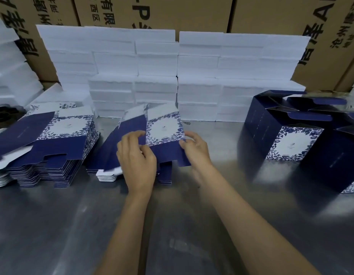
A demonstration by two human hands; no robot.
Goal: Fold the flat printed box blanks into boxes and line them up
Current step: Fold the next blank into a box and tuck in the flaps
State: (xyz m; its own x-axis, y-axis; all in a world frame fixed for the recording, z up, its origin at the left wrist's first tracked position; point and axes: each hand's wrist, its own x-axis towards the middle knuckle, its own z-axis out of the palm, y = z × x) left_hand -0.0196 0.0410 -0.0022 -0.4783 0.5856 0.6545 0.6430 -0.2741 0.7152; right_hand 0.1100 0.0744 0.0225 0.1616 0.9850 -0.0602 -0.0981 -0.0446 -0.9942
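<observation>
Hands are meeting at the centre of the grey metal table, where you are lifting a flat navy cardboard box blank with a white panel framed in blue leaves. Your left hand is curling over its navy side, fingers bent round the fold; your right hand is pinching the edge at 3 o'clock. The blank is tilting up off a low pile of blanks beneath. At 9 o'clock a taller stack of blanks is sitting; at 3 o'clock the folded navy boxes are standing together. White foam blocks are lining the 12 o'clock edge.
</observation>
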